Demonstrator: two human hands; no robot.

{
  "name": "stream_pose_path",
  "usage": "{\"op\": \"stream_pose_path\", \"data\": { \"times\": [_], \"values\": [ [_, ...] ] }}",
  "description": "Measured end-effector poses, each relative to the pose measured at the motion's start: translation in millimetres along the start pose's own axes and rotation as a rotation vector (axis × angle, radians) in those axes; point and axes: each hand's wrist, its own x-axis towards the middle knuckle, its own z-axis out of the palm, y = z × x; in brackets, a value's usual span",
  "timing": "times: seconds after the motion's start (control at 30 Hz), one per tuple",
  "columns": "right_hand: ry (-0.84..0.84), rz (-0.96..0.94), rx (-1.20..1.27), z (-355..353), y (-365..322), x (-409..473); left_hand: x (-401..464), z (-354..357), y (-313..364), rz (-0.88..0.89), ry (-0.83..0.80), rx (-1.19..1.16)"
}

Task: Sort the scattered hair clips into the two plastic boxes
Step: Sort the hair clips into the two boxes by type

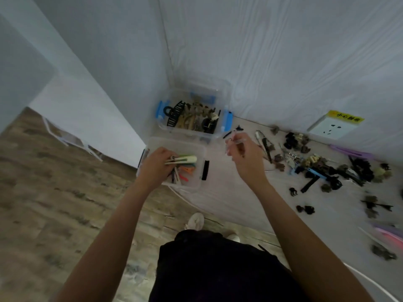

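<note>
Two clear plastic boxes stand at the table's left corner. The near box (201,149), with black latches, holds several coloured flat clips. The far box (224,118), with blue latches, holds dark and brown claw clips. My left hand (156,167) is inside the near box, holding a long cream clip (185,159) over the coloured ones. My right hand (246,155) hovers to the right of the near box, pinching a thin clear clip (236,141). Scattered hair clips (316,166) lie across the table to the right.
A white wall socket (333,126) with a yellow label sits on the wall behind the clips. Purple and pink flat clips (390,234) lie at the far right. The table edge (196,205) curves in front of me, with wood floor and my shoes below.
</note>
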Motion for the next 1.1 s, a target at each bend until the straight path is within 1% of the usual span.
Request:
{"op": "stream_pose_path", "data": {
  "times": [0.07, 0.13, 0.2, 0.23, 0.27, 0.33, 0.4, 0.47, 0.5, 0.57, 0.6, 0.63, 0.67, 0.73, 0.83, 0.9, 0.97, 1.03, 1.1],
  "values": [
    [-0.057, -0.002, 0.039, 19, -15, -2, 0, -4, -1, 0.039, -0.067, 0.039],
    [-0.112, -0.018, 0.046, 36, -25, -1, 3, -5, -3, 0.079, -0.178, 0.018],
    [-0.158, -0.05, -0.019, 53, -30, 0, 4, -5, -6, 0.098, -0.33, -0.021],
    [-0.18, -0.068, -0.074, 59, -32, 2, 3, -5, -6, 0.103, -0.37, -0.042],
    [-0.202, -0.098, -0.126, 68, -33, 3, 1, -5, -9, 0.099, -0.374, -0.072],
    [-0.287, -0.131, -0.246, 82, -32, 6, -5, -7, -11, 0.078, -0.299, -0.107],
    [-0.397, -0.151, -0.362, 96, -27, 7, -10, -10, -18, 0.045, -0.187, -0.047],
    [-0.522, -0.17, -0.516, 108, -26, 8, -14, -11, -28, 0.052, -0.05, 0.005],
    [-0.576, -0.143, -0.583, 111, -28, 8, -16, -11, -32, 0.058, 0.034, -0.003],
    [-0.617, -0.127, -0.619, 112, -30, 8, -20, -12, -32, 0.079, 0.19, -0.052],
    [-0.601, -0.143, -0.589, 111, -31, 5, -22, -13, -30, 0.105, 0.25, -0.063],
    [-0.543, -0.177, -0.539, 105, -35, 2, -23, -13, -27, 0.138, 0.303, -0.073],
    [-0.462, -0.22, -0.484, 97, -36, -2, -23, -12, -21, 0.18, 0.339, -0.08],
    [-0.286, -0.239, -0.43, 73, -34, -14, -21, -9, -5, 0.259, 0.369, -0.116],
    [-0.026, -0.138, -0.461, 23, -9, -34, -11, 1, 32, 0.402, 0.315, -0.197],
    [0.076, 0.004, -0.522, -9, 24, -41, 1, 13, 61, 0.523, 0.24, -0.203],
    [0.08, 0.143, -0.608, -33, 57, -40, 15, 29, 87, 0.6, 0.155, -0.182],
    [0.029, 0.218, -0.689, -57, 83, -35, 29, 51, 117, 0.631, 0.089, -0.173],
    [-0.057, 0.203, -0.736, -56, 96, -29, 41, 65, 127, 0.602, 0.054, -0.185]
  ]
}}
